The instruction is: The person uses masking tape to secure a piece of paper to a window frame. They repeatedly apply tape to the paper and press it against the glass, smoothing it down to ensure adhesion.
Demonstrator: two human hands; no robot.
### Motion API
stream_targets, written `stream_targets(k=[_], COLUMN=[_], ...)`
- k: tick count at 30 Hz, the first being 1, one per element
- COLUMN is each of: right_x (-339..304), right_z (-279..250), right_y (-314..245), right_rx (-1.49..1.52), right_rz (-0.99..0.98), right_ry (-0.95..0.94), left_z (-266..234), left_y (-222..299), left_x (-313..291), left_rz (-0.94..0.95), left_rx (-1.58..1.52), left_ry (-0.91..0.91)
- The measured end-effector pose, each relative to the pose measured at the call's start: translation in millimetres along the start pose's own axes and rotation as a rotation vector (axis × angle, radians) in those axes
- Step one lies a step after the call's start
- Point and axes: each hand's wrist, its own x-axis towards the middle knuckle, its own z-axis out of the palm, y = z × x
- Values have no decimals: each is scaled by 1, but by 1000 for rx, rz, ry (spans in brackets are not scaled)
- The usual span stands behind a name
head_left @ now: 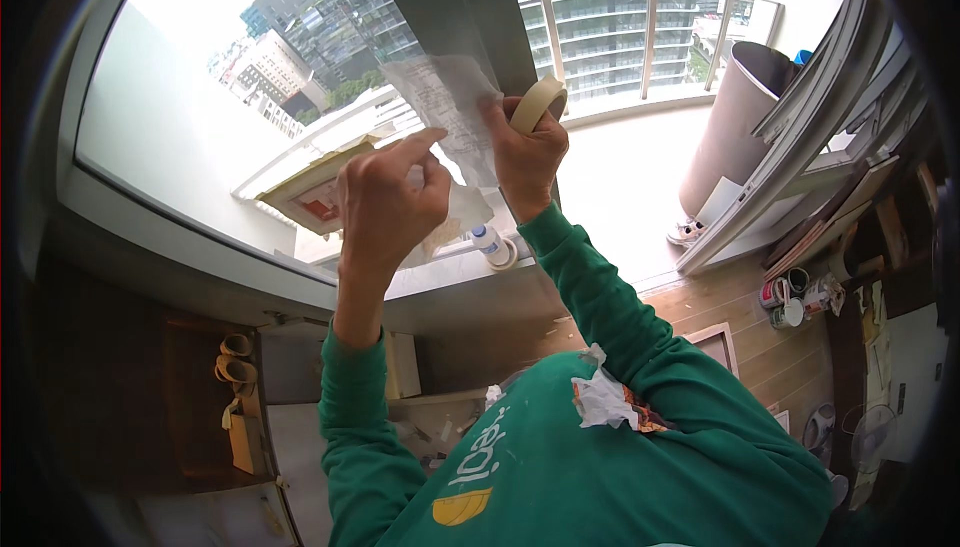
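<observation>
A thin, translucent whitish sheet with faint print (455, 107) hangs in front of the window frame. My right hand (528, 155) is closed around a cream roll of masking tape (540, 104), its thumb against the sheet's right edge. To the left, my left hand (392, 197) has its index finger stretched toward the sheet and its thumb apart. The other left fingers curl in. Whether the index fingertip touches the sheet, I cannot tell. Below the hands, a small white bottle with a blue label (486, 239) stands on the sill (430, 275).
A framed panel with a red patch (320, 202) leans behind my left hand. Beyond the opening are a balcony railing (650, 42) and a large grey cylinder (735, 127). Paint cans (785, 302) stand on the wooden floor at right. Tape rolls (236, 362) lie at lower left.
</observation>
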Motion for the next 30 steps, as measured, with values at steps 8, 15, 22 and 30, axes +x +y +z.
stream_targets(k=[8,15,22,30], right_x=[7,2,1,-4], right_z=[-28,-96,-77,-66], right_y=[-13,-37,-34,-34], right_rx=[-297,-225,-484,-554], right_rz=[-191,-282,-409,-527], right_ry=[-142,-684,-827,-775], left_z=[43,28,23,35], left_y=[-30,-24,-34,-41], left_x=[51,37,32,35], left_rz=[-220,-182,-39,-46], left_rx=[-483,-496,-506,-482], left_ry=[-73,-265,-352,-250])
